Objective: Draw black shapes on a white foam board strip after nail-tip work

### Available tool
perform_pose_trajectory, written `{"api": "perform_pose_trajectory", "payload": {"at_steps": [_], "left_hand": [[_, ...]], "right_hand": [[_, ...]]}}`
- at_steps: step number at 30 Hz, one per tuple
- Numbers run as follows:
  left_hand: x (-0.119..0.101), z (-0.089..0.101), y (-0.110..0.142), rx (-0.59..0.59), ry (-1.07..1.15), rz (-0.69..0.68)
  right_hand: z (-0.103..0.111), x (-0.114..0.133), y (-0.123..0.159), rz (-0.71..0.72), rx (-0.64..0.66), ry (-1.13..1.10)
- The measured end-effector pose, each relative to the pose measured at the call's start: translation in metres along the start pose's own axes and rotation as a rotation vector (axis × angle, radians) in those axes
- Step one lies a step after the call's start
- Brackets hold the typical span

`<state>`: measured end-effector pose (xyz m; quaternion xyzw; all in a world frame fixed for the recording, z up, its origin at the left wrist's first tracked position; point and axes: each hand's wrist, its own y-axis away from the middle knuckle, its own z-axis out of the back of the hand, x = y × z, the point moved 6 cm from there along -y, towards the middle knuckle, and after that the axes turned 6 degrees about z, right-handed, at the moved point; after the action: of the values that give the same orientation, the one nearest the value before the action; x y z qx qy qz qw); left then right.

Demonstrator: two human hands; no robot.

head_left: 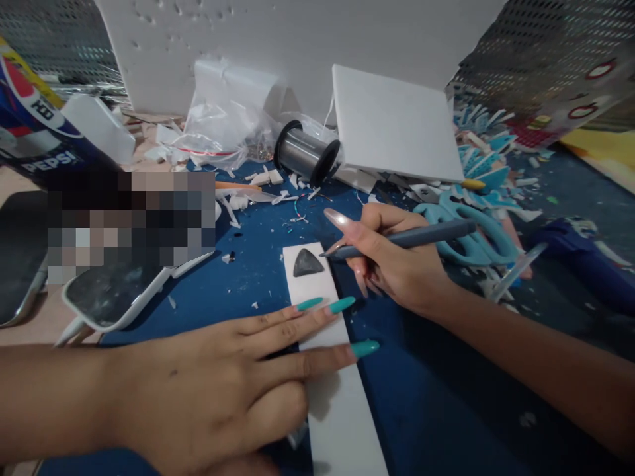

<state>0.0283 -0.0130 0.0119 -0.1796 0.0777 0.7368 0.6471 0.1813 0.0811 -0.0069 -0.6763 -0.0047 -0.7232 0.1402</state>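
Note:
A long white foam strip (347, 426) lies on the dark blue mat, running toward me. Near its far end rests a dark, rounded triangular piece (307, 263). My left hand (238, 377) lies flat across the strip, its fingers stretched out and apart, with the fingertips at the strip's right side. In my right hand (391, 264) is a slim dark grey pen (421, 235), gripped between thumb and fingers. The pen's tip points left and is at the strip's right edge, close beside the triangular piece. I cannot tell whether the tip touches the strip.
Light blue scissors (476, 228) lie right of my right hand, near a dark blue glue gun (590, 254). Behind stand a wire spool (307, 153), a plastic bag (223, 125) and a white foam panel (397, 125). Left are a Pepsi bottle (49, 132) and a phone (20, 251). Scraps litter the mat.

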Motion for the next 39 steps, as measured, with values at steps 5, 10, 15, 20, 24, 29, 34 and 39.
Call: {"api": "perform_pose_trajectory", "payload": {"at_steps": [5,10,15,20,24,29,34,39], "left_hand": [[-0.004,-0.001,-0.002,0.07,-0.012,-0.064],[-0.003,-0.004,-0.006,0.125,0.01,-0.048],[-0.003,-0.01,0.0,0.06,0.079,-0.031],[-0.002,-0.005,-0.001,0.016,0.125,-0.031],[0.0,0.0,-0.008,0.161,0.118,-0.032],[-0.001,0.001,-0.01,0.209,0.079,-0.041],[0.0,0.0,-0.011,0.174,0.102,-0.036],[-0.002,-0.004,-0.009,0.235,0.08,-0.039]], "right_hand": [[-0.009,0.005,0.005,-0.024,0.066,0.001],[-0.022,0.008,0.009,0.018,0.197,0.082],[-0.028,0.007,0.009,-0.004,0.267,0.094],[-0.029,0.008,0.006,0.018,0.279,0.171],[-0.029,0.007,0.006,0.013,0.287,0.231],[-0.027,0.006,0.005,0.033,0.292,0.267],[-0.026,0.01,0.005,0.115,0.284,0.347],[-0.025,0.008,0.006,0.12,0.277,0.397]]}}
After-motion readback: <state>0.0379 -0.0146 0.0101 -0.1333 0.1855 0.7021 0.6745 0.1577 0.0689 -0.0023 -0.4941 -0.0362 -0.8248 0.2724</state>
